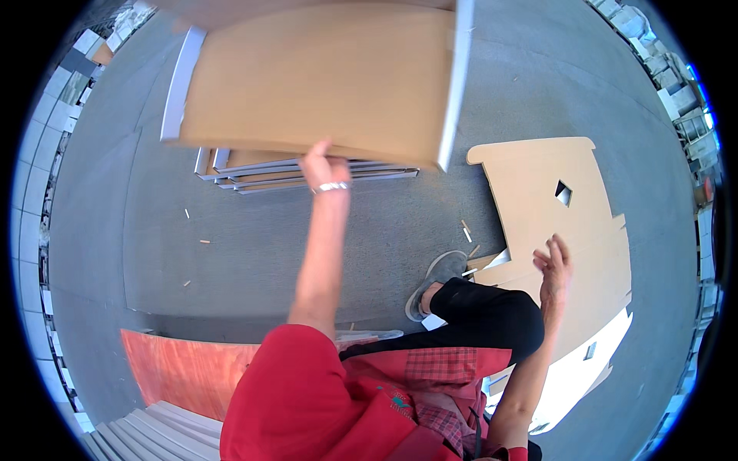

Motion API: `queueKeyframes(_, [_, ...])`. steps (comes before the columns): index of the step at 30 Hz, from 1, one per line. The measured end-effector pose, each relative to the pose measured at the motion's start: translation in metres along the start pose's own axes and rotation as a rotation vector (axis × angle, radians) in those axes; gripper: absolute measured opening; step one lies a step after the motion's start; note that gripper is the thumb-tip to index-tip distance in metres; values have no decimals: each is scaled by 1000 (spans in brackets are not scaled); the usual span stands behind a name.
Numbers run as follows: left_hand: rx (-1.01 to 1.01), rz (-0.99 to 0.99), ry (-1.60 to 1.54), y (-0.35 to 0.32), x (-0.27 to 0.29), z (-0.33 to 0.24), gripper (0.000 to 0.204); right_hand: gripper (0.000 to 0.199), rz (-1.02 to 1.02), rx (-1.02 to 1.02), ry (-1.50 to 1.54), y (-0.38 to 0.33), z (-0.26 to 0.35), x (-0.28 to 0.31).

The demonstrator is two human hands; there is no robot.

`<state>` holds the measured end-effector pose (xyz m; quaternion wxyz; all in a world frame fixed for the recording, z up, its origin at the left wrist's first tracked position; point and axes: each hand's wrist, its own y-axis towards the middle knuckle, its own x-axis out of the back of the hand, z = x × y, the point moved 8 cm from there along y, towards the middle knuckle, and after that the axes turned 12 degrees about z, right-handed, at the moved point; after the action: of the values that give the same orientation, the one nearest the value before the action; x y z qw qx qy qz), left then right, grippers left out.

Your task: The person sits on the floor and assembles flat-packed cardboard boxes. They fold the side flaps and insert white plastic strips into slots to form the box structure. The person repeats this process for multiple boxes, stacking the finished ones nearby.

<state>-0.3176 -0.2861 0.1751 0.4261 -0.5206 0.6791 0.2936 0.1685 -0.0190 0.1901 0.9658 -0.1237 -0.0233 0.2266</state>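
My left hand [323, 167] is closed on the near edge of a shallow cardboard tray [319, 77], brown inside with white side walls. The tray is tilted and smeared by motion, and its far side runs toward the top of the picture. Beneath and behind it, partly hidden, lies a stack of similar trays [315, 180] with white rims. My right hand [555, 265] is raised over flat die-cut cardboard sheets [553, 200] on the right. Its fingers are loosely bent and apart, with nothing in them.
A reddish wooden board [184, 365] lies at the lower left, beside several stacked pale strips [154, 430]. White-faced cardboard [576, 384] lies at the lower right. Small scraps [467, 230] are scattered on the grey floor [238, 253]. Stacked white goods [46, 146] line both far sides.
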Motion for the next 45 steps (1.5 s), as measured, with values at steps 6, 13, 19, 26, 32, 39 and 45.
queueKeyframes(6, [2, -517, 405, 86, 108, -27, 66, 47, -82, -229, 159, -46, -112, 31])
queueKeyframes(13, [71, -603, 785, 84, 131, -22, 60, 39, -195, -157, 16, -85, -155, 72])
queueKeyframes(19, [276, -502, 1287, 93, 118, -21, 48, 37, -214, -216, -44, -103, -171, 70])
queueKeyframes(26, [99, 78, 2244, 118, 98, -66, 55, 35, -228, -270, -71, -117, -194, 64])
queueKeyframes(32, [-162, 767, 2470, 114, 76, 21, 51, 34, -299, -288, -162, -117, -215, 91])
queueKeyframes(39, [53, 509, 2753, 129, 119, 55, 42, 36, -629, -614, -255, -156, -285, 197])
queueKeyframes(45, [-78, 670, 2677, 106, 87, 113, 36, 42, -1065, -785, -352, -263, -331, 292])
